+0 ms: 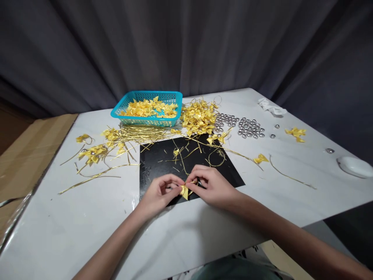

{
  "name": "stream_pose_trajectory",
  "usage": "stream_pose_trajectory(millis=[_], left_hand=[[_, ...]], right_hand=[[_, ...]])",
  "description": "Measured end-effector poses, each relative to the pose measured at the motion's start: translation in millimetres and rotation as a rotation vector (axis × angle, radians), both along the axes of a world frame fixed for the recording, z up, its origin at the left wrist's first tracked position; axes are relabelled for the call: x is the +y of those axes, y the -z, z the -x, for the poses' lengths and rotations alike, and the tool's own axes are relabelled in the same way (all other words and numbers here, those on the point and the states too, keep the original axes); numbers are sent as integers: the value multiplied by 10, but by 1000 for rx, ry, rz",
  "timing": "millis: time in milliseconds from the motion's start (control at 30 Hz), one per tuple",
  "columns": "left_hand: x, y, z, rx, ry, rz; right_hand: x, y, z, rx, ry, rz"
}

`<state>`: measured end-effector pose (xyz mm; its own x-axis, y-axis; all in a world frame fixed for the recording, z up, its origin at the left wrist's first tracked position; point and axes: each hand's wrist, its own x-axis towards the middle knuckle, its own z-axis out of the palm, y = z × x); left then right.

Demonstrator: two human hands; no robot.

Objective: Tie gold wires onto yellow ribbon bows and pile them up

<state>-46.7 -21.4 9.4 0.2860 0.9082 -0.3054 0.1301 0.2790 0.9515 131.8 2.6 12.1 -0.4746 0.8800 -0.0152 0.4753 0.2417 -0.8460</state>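
My left hand point(159, 194) pinches a small yellow satin ribbon flower point(184, 193) above the front of a black mat point(157, 159). Thumb and fingertips of my right hand point(214, 187) meet at the same flower from the other side. A thin gold cord point(190, 191) loops beside it, partly hidden by the right fingers. Both hands are closed, with their tips nearly touching. Cord scraps and a small yellow petal point(176, 152) lie on the mat just beyond.
A blue basket point(116, 112) of yellow petals stands at the back. Around it lie gold cords point(142, 133), piled yellow ribbon flowers point(199, 116), silver beads point(250, 128), a white tissue point(271, 107) and, at right, a white dish point(355, 166). A dark curtain point(186, 46) hangs behind the table.
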Motion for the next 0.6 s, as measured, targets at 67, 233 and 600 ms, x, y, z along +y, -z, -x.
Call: stream_pose_trajectory(millis=[67,233,600], left_hand=[[-4,9,-3,-27,-4,33],[-19,-6,-13,-61,-40,76],[-19,44,-39,-137,-158,199]], right_hand=[[-8,13,-3,-7,1,-12],[-37,45,2,2,5,-37],[-50,108,3,69,19,18]])
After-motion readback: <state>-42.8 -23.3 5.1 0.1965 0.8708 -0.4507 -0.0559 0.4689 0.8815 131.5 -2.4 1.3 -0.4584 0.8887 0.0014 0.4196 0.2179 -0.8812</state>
